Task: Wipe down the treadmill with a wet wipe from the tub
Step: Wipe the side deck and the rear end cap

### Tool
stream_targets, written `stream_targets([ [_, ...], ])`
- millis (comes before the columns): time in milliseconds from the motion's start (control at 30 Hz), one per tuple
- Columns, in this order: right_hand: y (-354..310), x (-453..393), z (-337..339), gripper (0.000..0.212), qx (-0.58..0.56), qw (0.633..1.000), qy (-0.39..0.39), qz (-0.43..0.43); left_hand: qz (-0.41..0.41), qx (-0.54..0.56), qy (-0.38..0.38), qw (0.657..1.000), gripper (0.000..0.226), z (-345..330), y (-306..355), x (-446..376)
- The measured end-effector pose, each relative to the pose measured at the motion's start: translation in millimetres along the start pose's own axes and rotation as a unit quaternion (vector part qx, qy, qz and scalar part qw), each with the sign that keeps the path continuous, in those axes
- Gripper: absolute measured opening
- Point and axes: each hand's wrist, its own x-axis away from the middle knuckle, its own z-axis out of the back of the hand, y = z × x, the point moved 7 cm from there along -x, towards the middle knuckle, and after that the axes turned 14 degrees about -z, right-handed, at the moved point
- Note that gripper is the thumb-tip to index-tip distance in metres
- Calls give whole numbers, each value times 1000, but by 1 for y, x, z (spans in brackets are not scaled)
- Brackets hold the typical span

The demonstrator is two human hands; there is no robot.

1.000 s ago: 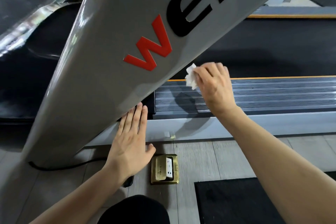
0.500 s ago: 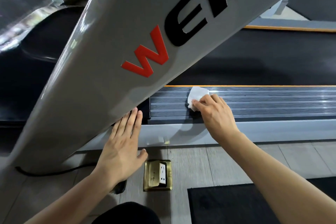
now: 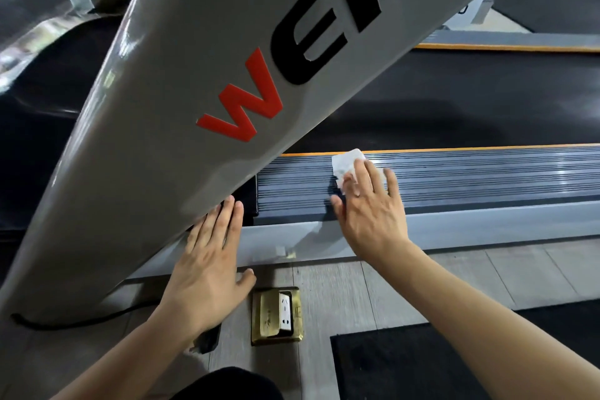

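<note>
The wet wipe (image 3: 346, 163), held up off the treadmill a second ago, is now pressed flat onto the ribbed side rail (image 3: 487, 178) under the straightened fingers of the right hand (image 3: 370, 204). The left hand (image 3: 207, 266) has stayed spread against the grey upright (image 3: 156, 140), apparently as a brace. Wiping of the rail is judged to be under way.
</note>
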Motion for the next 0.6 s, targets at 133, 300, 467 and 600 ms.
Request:
stream_targets([
  [133, 6, 4, -8, 61, -47, 999, -21, -2, 4, 5, -11, 1000, 109, 3, 1, -1],
  [300, 15, -8, -24, 63, -113, 991, -46, 47, 4, 5, -8, 1000, 109, 1, 3, -3],
  [467, 14, -20, -11, 31, -254, 967, -5, 29, 5, 19, 60, 998, 82, 23, 20, -22],
  [600, -57, 4, 5, 30, -332, 929, -4, 165, -40, 23, 48, 998, 70, 16, 34, -54],
])
